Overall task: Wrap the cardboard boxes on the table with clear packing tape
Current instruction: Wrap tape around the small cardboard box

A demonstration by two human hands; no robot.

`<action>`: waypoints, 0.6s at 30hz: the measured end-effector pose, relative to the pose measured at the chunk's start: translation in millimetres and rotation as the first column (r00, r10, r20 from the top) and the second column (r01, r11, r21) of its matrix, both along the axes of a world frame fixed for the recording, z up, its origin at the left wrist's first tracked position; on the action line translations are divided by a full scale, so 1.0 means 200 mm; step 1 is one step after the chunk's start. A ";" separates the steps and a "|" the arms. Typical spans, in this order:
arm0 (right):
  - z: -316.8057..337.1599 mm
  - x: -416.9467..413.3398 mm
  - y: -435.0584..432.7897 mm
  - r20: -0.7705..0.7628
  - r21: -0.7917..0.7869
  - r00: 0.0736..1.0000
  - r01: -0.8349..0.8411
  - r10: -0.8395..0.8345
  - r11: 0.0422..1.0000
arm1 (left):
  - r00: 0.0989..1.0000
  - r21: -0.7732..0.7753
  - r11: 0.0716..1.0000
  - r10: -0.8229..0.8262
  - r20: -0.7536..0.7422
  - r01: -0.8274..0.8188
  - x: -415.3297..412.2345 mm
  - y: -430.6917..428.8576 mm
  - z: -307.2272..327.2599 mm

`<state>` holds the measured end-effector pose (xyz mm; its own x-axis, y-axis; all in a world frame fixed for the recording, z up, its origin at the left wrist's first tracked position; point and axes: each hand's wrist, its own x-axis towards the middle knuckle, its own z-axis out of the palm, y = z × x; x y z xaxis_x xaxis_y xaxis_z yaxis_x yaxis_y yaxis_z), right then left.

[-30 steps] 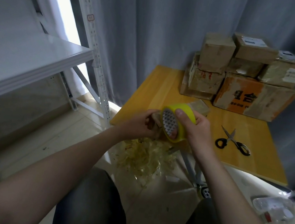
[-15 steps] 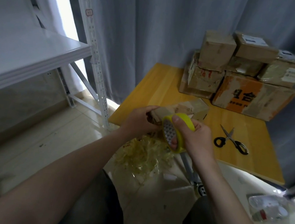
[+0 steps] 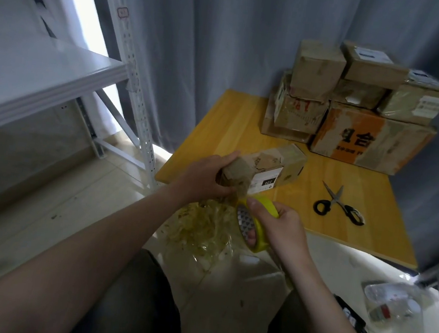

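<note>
Cardboard box (image 3: 273,167) held at its near end, over the front edge of the bench (image 3: 232,123). Both hands busy: left hand (image 3: 206,175) curled round that end, right hand (image 3: 279,229) gripping the yellow tape roll (image 3: 262,238), thumb on top, fingers through the core, just below the box. Probably mid-wrap, laying a strip onto the near end. Next: carry the roll round the box, keep the strip taut, then cut with the scissors (image 3: 340,206) lying to the right.

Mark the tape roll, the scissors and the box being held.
tape roll (image 3: 261,229): head view, on its yellow outer band.
scissors (image 3: 335,199): head view, where the blades cross.
held box (image 3: 280,160): head view, on its torn top face.
</note>
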<state>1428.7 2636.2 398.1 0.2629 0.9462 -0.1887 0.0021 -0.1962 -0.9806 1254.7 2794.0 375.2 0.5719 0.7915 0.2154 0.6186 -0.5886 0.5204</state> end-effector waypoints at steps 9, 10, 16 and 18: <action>0.00 0.00 0.01 -0.069 -0.008 0.998 0.003 -0.004 1.000 | 0.999 0.046 0.998 -0.041 0.025 0.040 0.00 -0.02 -0.04; 0.00 0.00 0.01 -0.070 -0.010 0.998 0.003 -0.004 1.000 | 0.999 0.045 0.998 -0.037 0.030 0.035 0.00 -0.02 -0.04; -0.01 -0.02 0.00 -0.128 -0.007 0.992 0.002 -0.003 1.000 | 0.990 -0.032 0.998 -0.042 0.137 0.046 0.01 -0.03 -0.04; 0.00 -0.02 0.01 -0.112 0.021 0.994 0.005 -0.003 1.000 | 0.979 -0.095 0.993 -0.047 0.197 0.066 0.01 -0.03 -0.03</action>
<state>1424.3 2637.3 398.2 0.2450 0.9493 -0.1970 -0.1090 -0.1749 -0.9785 1257.3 2787.6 369.6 0.5714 0.7825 0.2473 0.4674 -0.5580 0.6856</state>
